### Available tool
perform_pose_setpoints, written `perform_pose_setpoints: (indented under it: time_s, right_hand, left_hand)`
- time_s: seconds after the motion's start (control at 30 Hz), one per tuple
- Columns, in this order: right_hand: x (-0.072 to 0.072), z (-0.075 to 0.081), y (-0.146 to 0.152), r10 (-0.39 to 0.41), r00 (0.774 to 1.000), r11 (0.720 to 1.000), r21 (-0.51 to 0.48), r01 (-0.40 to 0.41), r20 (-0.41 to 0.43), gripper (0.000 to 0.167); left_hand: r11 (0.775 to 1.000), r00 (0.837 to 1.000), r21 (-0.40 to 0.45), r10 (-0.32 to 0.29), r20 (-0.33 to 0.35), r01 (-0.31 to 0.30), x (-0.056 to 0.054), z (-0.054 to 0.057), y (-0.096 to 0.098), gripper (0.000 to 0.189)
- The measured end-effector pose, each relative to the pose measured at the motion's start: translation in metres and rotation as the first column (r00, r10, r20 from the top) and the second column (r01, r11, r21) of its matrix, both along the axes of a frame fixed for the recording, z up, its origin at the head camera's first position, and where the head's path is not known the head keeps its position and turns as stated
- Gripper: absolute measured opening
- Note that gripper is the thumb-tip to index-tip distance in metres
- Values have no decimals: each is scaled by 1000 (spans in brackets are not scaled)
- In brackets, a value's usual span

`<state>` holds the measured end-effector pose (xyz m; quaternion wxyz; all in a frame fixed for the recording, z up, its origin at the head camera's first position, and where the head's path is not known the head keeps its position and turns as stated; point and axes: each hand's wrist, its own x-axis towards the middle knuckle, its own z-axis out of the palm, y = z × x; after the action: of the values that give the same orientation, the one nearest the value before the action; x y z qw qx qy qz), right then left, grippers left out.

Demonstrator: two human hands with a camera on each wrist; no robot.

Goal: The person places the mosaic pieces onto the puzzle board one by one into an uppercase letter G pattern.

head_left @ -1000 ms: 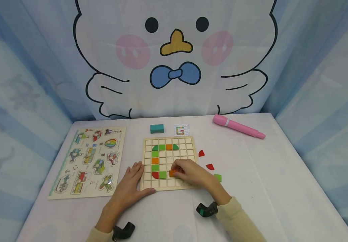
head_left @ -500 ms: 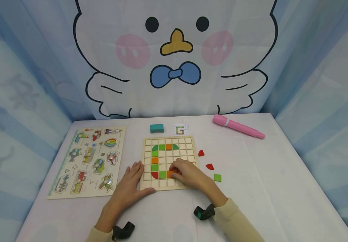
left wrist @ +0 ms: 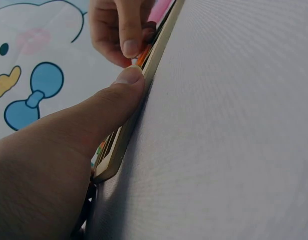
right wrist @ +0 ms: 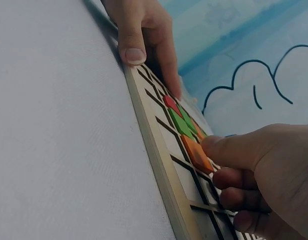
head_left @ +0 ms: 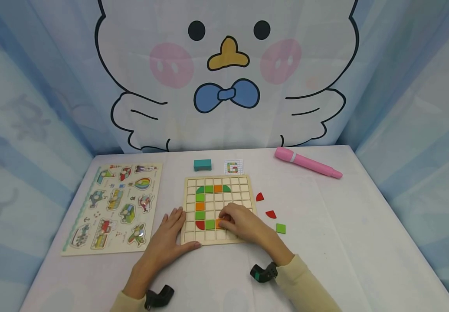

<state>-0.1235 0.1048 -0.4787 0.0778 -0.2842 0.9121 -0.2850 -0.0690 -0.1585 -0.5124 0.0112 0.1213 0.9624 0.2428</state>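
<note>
A wooden grid board (head_left: 213,237) lies on the table with several coloured tiles in its cells, forming a C-like outline. My left hand (head_left: 167,240) rests at the board's left and front edges, fingers straight, its thumb (left wrist: 128,77) on the front rim. Over the lower middle of the board, my right hand (head_left: 244,222) holds an orange square tile (right wrist: 196,154) between thumb and curled fingers. That tile lies right of a green square tile (head_left: 210,224), which follows a red quarter-round tile (head_left: 200,225). The right fingers partly cover the orange tile in the head view.
Two red quarter-round tiles (head_left: 271,214) and a green square tile (head_left: 280,228) lie right of the board. Behind it are a small pattern card (head_left: 234,167) and a teal block (head_left: 202,164). A picture puzzle board (head_left: 111,212) lies left, a pink pen-shaped object (head_left: 308,163) back right.
My right hand has shifted slightly left with the orange tile, bringing it beside the green tile in the lower row. My left hand has stayed in place.
</note>
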Motion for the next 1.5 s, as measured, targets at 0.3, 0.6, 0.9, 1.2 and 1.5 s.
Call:
perform_pose_setpoints:
  time_s: [0.3,0.6,0.9,1.2,1.5]
  right_hand:
    - [-7,3,11,-100,994,994,-50,102,40,18]
    - [-19,3,29,-148,988,986,-83,144,-41,15]
    - [-30,0,48,-232,973,970,-78,232,3,17]
    - [-36,-3,65,-292,956,955,-52,292,8,29]
    - [-39,-4,74,-320,948,947,38,319,6,31]
  left_hand:
    - [1000,1000,-3,3,20,-3,-1,1,1,107]
    - [1000,999,-7,-4,32,4,-1,1,1,108]
    - [1000,1000,-8,-1,31,1,-1,1,1,108]
    - [1000,1000,-5,-1,25,1,-1,1,1,108]
    - [1000,1000,-13,-2,23,3,-1,0,1,108]
